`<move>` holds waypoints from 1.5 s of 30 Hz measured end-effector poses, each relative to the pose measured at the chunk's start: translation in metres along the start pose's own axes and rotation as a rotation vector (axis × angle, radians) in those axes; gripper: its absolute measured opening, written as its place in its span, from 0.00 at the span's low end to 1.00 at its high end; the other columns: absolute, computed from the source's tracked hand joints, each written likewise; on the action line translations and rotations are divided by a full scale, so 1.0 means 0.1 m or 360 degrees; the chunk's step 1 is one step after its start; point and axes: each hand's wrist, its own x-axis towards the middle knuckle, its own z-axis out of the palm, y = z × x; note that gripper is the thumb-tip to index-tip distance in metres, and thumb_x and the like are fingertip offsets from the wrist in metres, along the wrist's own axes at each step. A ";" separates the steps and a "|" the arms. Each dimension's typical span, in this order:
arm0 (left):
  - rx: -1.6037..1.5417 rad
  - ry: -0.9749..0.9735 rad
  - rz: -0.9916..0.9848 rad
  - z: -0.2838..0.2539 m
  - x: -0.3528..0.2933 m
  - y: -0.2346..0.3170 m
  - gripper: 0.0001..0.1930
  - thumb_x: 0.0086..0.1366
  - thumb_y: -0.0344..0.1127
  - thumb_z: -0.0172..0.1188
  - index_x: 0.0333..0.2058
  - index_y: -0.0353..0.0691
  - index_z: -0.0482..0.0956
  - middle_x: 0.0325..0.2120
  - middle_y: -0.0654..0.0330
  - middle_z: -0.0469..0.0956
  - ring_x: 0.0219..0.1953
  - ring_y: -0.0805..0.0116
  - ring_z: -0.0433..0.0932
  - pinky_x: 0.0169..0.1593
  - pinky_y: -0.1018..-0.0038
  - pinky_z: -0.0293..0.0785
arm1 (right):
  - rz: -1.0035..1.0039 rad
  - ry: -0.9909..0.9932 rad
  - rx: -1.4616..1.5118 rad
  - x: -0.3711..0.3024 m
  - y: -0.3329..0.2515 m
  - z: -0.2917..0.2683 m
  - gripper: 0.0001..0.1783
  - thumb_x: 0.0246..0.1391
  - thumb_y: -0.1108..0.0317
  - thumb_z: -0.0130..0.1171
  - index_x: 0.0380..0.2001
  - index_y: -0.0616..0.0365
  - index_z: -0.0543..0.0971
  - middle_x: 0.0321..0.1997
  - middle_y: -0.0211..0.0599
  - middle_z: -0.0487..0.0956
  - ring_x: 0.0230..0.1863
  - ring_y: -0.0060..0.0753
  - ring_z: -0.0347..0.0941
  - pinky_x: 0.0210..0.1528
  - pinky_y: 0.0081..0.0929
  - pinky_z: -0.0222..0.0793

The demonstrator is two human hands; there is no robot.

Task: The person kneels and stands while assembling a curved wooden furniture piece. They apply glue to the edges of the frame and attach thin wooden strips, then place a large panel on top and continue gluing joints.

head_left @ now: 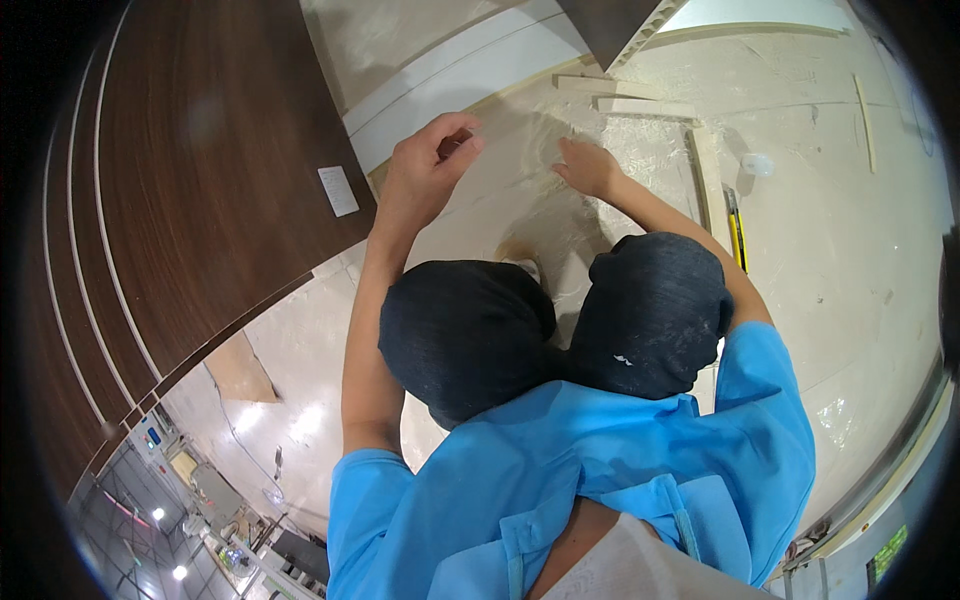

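My left hand [428, 168] is raised beside the edge of a dark wood-grain panel [220, 150]. Its fingers curl toward the thumb, with a gap between them and nothing seen inside. Farther right, my right hand [590, 168] hangs above the pale, shiny floor covering [480, 215], thumb and forefinger apart and the other fingers partly hidden. Nothing shows in it either. A small white paper label [338, 191] is on the panel. Both arms reach around my bent knees in dark trousers [465, 335].
Pale wooden strips [645, 106] lie beyond my right hand, one [708, 185] running toward me. A yellow-and-black slim tool [737, 230] lies beside it, near a small whitish round thing [757, 164]. A dark panel corner [608, 30] juts in at the top. Brown sheet [240, 368] lies lower left.
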 end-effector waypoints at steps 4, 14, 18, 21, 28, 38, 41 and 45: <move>-0.0058 -0.0021 -0.0018 0.02 0.01 -0.09 0.15 0.69 0.38 0.65 0.51 0.38 0.82 0.35 0.55 0.85 0.37 0.68 0.82 0.46 0.71 0.79 | -0.0103 0.0003 -0.0035 0.25 -0.09 0.14 0.26 0.65 0.50 0.58 0.50 0.65 0.72 0.44 0.59 0.82 0.48 0.60 0.81 0.48 0.53 0.76; 0.0252 -0.0023 0.0224 0.02 0.09 -0.26 0.14 0.69 0.36 0.65 0.52 0.41 0.82 0.41 0.52 0.86 0.44 0.59 0.86 0.49 0.67 0.80 | -0.0224 0.0200 0.0062 0.23 0.03 1.06 0.17 0.69 0.64 0.46 0.47 0.68 0.75 0.43 0.59 0.80 0.42 0.58 0.81 0.40 0.51 0.80; 0.0168 -0.0097 0.0084 0.03 0.14 -0.29 0.15 0.69 0.37 0.65 0.51 0.40 0.83 0.40 0.54 0.86 0.42 0.64 0.84 0.50 0.70 0.79 | -0.0009 0.0117 0.0322 0.30 0.29 0.69 0.14 0.66 0.66 0.50 0.48 0.57 0.79 0.44 0.49 0.86 0.45 0.55 0.83 0.48 0.50 0.76; 0.0006 -0.0124 0.0047 0.01 0.17 -0.33 0.16 0.69 0.39 0.65 0.52 0.39 0.82 0.39 0.54 0.86 0.41 0.66 0.84 0.48 0.70 0.79 | -0.0012 0.0607 0.1073 0.10 0.13 -0.31 0.07 0.63 0.67 0.59 0.39 0.58 0.80 0.32 0.41 0.84 0.34 0.38 0.81 0.39 0.39 0.75; 0.0030 -0.0143 0.0159 0.12 0.31 -0.41 0.15 0.70 0.38 0.64 0.50 0.36 0.81 0.35 0.58 0.85 0.38 0.71 0.82 0.46 0.72 0.78 | -0.0684 0.1950 0.1229 -0.82 -0.73 -3.66 0.09 0.65 0.64 0.64 0.38 0.60 0.80 0.28 0.26 0.79 0.30 0.16 0.71 0.33 0.19 0.67; 0.0193 -0.0107 -0.0006 0.10 0.33 -0.44 0.18 0.68 0.44 0.64 0.50 0.39 0.83 0.40 0.51 0.87 0.42 0.59 0.86 0.49 0.66 0.80 | -0.1187 0.2724 0.0616 -0.93 -1.62 -5.40 0.10 0.64 0.66 0.69 0.40 0.61 0.81 0.32 0.26 0.82 0.32 0.13 0.74 0.35 0.15 0.69; 0.0220 -0.0114 0.0020 0.08 0.34 -0.45 0.18 0.68 0.44 0.64 0.51 0.38 0.82 0.41 0.50 0.87 0.42 0.58 0.86 0.50 0.66 0.80 | -0.1257 0.2759 0.0608 -0.84 -1.53 -5.42 0.11 0.63 0.64 0.70 0.39 0.61 0.81 0.31 0.27 0.82 0.33 0.14 0.75 0.37 0.17 0.71; 0.0212 -0.0114 -0.0016 0.09 0.37 -0.44 0.19 0.68 0.44 0.65 0.50 0.38 0.82 0.40 0.49 0.87 0.42 0.57 0.86 0.50 0.65 0.80 | -0.1369 0.3275 0.0209 -0.75 -1.53 -5.60 0.14 0.60 0.60 0.71 0.34 0.60 0.81 0.25 0.30 0.80 0.27 0.23 0.76 0.31 0.22 0.71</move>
